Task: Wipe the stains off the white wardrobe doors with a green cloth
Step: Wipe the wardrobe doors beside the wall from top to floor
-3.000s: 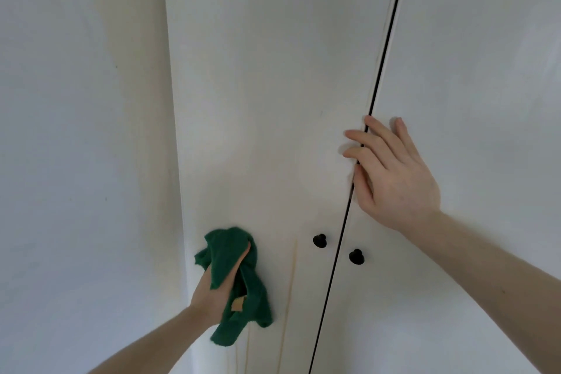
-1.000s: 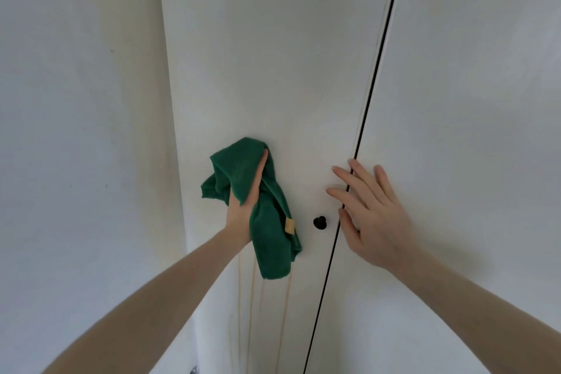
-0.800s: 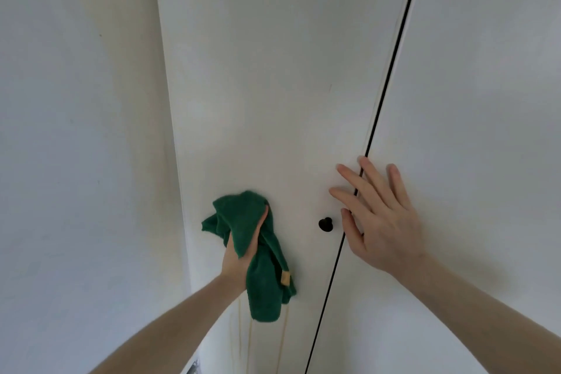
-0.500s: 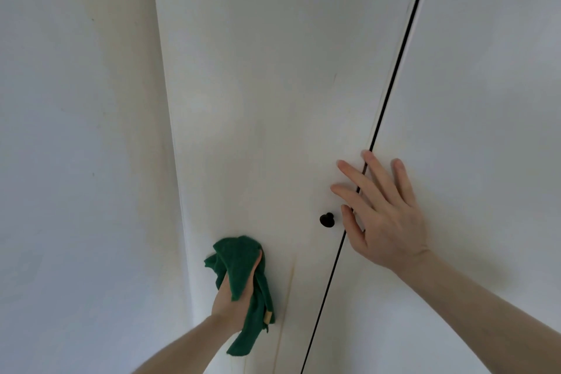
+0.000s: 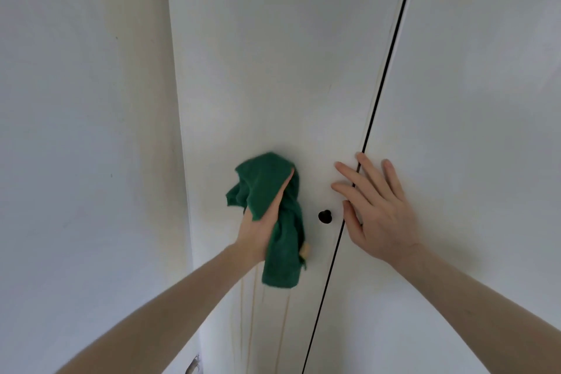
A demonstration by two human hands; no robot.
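Note:
My left hand [image 5: 261, 231] holds the bunched green cloth [image 5: 273, 215] and presses it against the left white wardrobe door [image 5: 273, 70], just left of a black knob [image 5: 324, 216]. The cloth's tail hangs down past my wrist, with a small tan tag on it. Thin yellowish-brown drip stains [image 5: 252, 319] run down the left door below the cloth. My right hand [image 5: 376, 206] lies flat with fingers spread across the dark gap between the doors, mostly on the right door [image 5: 470, 100]. It hides the right door's knob.
A plain white wall [image 5: 85, 130] stands left of the wardrobe, meeting its side edge. A small metal fitting [image 5: 192, 364] shows at the bottom by that edge.
My left hand has swept the cloth up the left door from low near the bottom to beside the knob. My right hand has stayed flat over the door gap.

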